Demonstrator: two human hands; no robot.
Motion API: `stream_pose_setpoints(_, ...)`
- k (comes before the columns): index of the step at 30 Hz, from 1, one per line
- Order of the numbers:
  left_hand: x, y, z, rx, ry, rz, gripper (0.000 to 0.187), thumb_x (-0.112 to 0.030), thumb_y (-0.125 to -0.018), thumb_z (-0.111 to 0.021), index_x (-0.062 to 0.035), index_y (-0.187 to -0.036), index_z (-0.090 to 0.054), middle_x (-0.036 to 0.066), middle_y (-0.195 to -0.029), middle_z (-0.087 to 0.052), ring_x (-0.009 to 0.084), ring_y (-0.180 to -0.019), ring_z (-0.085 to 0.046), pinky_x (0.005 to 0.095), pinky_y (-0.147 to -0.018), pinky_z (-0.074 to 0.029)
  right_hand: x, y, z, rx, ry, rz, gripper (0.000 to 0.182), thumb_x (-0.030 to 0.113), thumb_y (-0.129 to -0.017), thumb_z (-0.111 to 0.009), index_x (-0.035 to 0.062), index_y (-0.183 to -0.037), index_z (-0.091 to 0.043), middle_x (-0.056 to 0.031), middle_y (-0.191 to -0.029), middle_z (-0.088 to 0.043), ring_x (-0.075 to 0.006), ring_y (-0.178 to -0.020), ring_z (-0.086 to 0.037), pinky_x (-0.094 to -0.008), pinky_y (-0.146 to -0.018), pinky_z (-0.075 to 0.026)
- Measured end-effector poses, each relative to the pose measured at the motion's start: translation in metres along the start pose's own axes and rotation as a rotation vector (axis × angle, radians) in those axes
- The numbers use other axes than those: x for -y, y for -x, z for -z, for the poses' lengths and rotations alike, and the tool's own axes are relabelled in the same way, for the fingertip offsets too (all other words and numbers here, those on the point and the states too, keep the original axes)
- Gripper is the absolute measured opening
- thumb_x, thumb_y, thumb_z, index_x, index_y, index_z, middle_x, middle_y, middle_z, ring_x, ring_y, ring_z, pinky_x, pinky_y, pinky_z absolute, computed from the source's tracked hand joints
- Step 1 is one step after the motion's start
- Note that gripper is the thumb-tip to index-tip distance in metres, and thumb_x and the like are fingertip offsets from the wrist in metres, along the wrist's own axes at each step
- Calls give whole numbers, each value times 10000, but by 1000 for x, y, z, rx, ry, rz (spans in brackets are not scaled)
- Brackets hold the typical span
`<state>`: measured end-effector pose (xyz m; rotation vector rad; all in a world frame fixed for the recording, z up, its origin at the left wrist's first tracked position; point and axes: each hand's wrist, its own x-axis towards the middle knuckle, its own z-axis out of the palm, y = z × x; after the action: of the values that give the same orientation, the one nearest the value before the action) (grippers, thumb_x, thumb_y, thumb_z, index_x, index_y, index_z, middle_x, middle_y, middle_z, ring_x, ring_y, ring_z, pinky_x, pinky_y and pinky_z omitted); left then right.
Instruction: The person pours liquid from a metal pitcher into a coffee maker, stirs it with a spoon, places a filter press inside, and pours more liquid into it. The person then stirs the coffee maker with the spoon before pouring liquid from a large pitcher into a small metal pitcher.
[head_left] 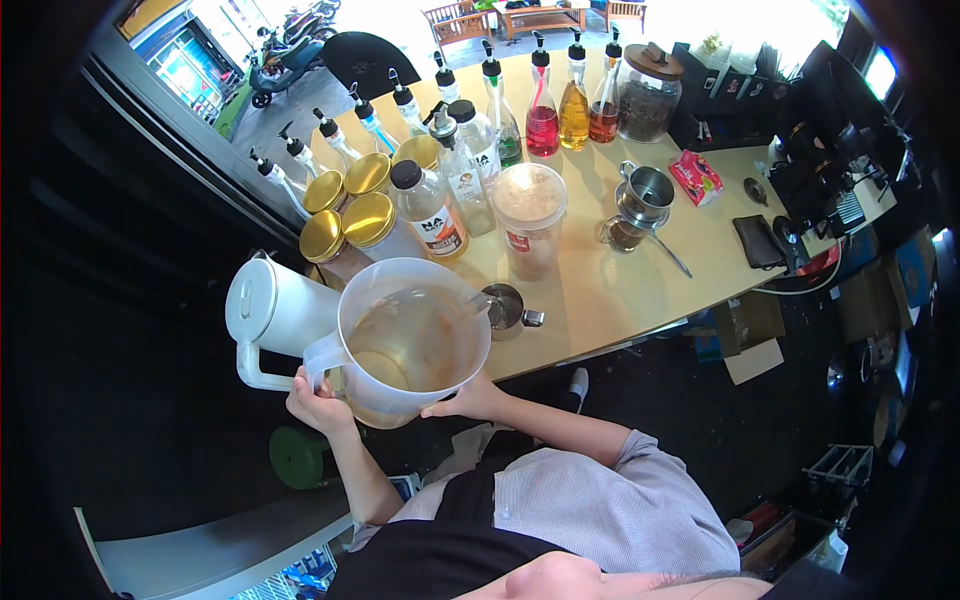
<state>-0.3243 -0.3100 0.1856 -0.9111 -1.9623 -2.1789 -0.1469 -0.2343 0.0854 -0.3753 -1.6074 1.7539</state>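
Note:
A large translucent plastic pitcher [412, 335] is in front of me, tilted so that I look into it. My left hand [320, 405] is closed around its handle. My right hand [470, 398] supports the pitcher's lower right side, with the thumb against the wall and the other fingers hidden beneath. Just left of the pitcher stands a white lidded jug [285, 305], partly covered by it. A small metal cup [505, 308] sits at the pitcher's right rim.
Gold-lidded jars [370, 220], a black-capped bottle [432, 215] and a clear lidded tub [530, 220] stand behind the pitcher. Pump bottles [541, 115] line the table's far edge. Farther right are a metal coffee filter [645, 195], a spoon [670, 253] and a pink packet [695, 178].

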Motion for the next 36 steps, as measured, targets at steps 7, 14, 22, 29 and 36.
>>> stream_pose_setpoints(7, -2, 0, -1, 16, -11, -15, 460, -355, -890, -389, -41, -556, -437, -40, -464, -314, 53, -427, -275, 251, -424, -146, 0, 0, 1, 3, 10, 12, 1135, 310, -565, -886, -23, -1396, -188, -197, -1405, -317, -295, -1321, -306, -421, -1089, -251)
stream_pose_setpoints(14, -3, 1, -3, -10, -19, -10, 467, -366, -889, -386, -47, -549, -428, -41, -463, -317, 56, -423, -279, 252, -421, -145, 3, 0, 2, 27, -13, -42, 1132, 313, -564, -886, -26, -1393, -194, -197, -1403, -320, -291, -1319, -308, -419, -1088, -252)
stream_pose_setpoints(22, -4, 0, -5, -23, -18, -6, 473, -371, -888, -393, -48, -544, -426, -41, -459, -315, 56, -419, -280, 251, -418, -146, 7, 0, 3, 46, -60, -73, 1141, 312, -568, -884, -24, -1400, -179, -193, -1408, -311, -291, -1327, -293, -424, -1092, -240)
stream_pose_setpoints(29, -8, 1, -8, -8, -24, -11, 473, -368, -888, -398, -35, -557, -447, -33, -462, -325, 58, -422, -291, 252, -420, -146, 1, -1, 3, 52, -87, -78, 1144, 308, -571, -883, -22, -1402, -168, -190, -1407, -313, -292, -1326, -294, -422, -1093, -240)
stream_pose_setpoints(36, -5, 0, -7, 20, -42, -45, 469, -363, -886, -391, -44, -543, -408, -30, -460, -308, 63, -425, -284, 257, -427, -148, 5, 0, 3, 35, -82, -72, 1114, 297, -573, -882, -23, -1394, -200, -189, -1396, -333, -290, -1312, -317, -417, -1087, -254)
